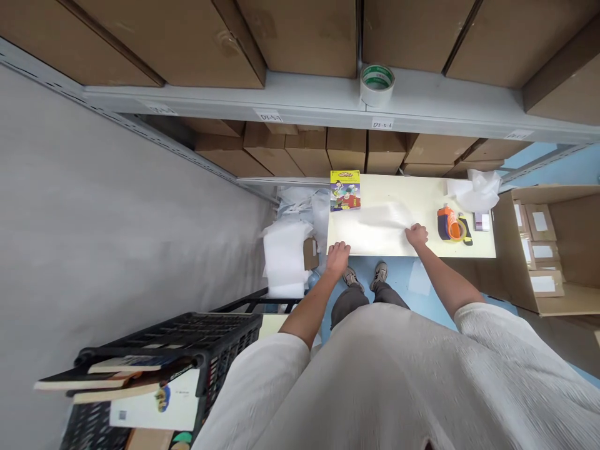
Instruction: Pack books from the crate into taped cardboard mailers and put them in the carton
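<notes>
The person leans over a pale yellow tabletop with a thin white wrapping sheet spread along its near side. The right hand has its fingers curled shut on the right end of that sheet. The left hand rests at the tabletop's near edge, by the sheet's left end, fingers partly bent; from here I can't tell whether it pinches the sheet or just presses down. A yellow-and-purple illustrated book lies flat at the far left corner, just beyond the sheet. Over to the right of the right hand sit an orange tape dispenser and a yellow-and-black cutter, near a small box and some crumpled wrap. An open cardboard carton with small labelled boxes inside stands beyond the table's right end. White packing sheets are piled off its left end, and a tape roll stands on the grey shelf above.
</notes>
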Available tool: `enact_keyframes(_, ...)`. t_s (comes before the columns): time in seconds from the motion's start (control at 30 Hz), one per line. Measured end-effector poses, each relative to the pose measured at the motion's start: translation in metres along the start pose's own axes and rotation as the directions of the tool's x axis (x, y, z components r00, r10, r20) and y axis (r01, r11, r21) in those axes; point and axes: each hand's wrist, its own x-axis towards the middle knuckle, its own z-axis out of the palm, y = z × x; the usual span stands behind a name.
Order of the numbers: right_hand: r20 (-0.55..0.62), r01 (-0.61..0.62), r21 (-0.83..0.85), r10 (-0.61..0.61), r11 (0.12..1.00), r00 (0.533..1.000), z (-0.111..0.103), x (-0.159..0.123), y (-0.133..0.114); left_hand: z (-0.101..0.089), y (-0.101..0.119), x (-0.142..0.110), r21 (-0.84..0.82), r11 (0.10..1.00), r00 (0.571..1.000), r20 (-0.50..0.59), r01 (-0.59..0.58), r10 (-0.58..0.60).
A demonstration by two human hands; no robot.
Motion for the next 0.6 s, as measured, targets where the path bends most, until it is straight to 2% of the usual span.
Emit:
enact_keyframes(0.2, 0.072, 0.067, 0.165, -0.08, 0.984, 0.994, -0.005, -0.026, -0.01, -0.022, -0.026, -0.012, 0.01, 1.0, 1.0, -0.014, -0.014, 0.014)
enact_keyframes(0.3, 0.103, 0.071, 0.209, -0.094, 0.975, 0.99, -0.001, -0.038, -0.016, -0.028, -0.03, -0.016, -0.007, 1.0, 1.0, -0.009, -0.015, 0.015)
enact_keyframes(0.47, 0.291, 0.026, 0.386, -0.148, 0.922, 0.945, 0.016, -0.068, -0.027, -0.025, -0.006, -0.008, -0.122, 0.991, 0.994, -0.097, -0.058, 0.046)
enact_keyframes(0.6, 0.369, 0.021, 0.388, -0.176, 0.922, 0.913, 0.036, -0.093, -0.035, -0.017, 0.02, 0.005, -0.167, 0.977, 0.987, -0.119, -0.13, 0.111)
